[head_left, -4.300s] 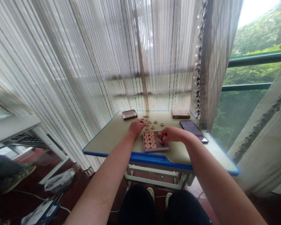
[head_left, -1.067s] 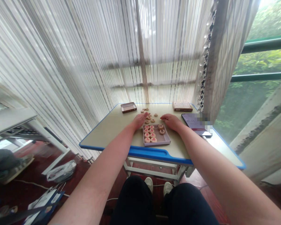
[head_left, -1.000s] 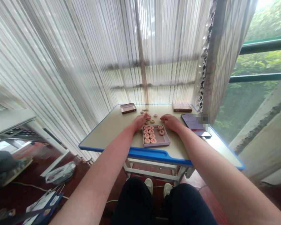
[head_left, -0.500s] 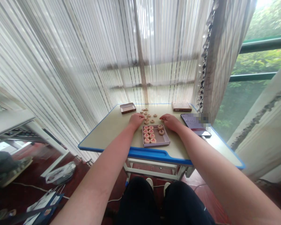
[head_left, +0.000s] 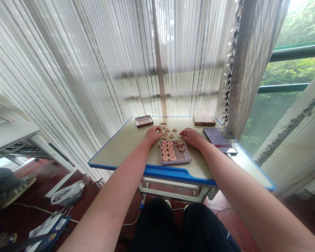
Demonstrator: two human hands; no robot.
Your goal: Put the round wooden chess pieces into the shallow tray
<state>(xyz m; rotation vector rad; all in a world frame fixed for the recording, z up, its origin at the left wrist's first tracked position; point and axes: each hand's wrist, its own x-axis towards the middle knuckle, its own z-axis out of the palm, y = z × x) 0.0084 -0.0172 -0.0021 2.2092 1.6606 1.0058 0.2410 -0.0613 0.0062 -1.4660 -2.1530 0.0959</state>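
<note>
Right hand (head_left: 190,135) withdrawn from the open tray (head_left: 184,157) since the earliest frame, now resting beyond the tray's far right corner; left hand (head_left: 153,135) stands at the left edge of the loose round pieces (head_left: 171,136). Fingers of both hands are bent; whether they meet or grip a piece cannot be told. Within the tray, near the front edge of the table (head_left: 120,150), eight red-marked pieces (head_left: 172,158) form two columns on the left; two dark-marked pieces (head_left: 182,148) occupy the far right part. Loose pieces lie scattered beyond it, between the hands. Behind: shallow open box (head_left: 144,121), left; brown box (head_left: 204,122), right. Phone (head_left: 214,138) beside the right forearm.
</note>
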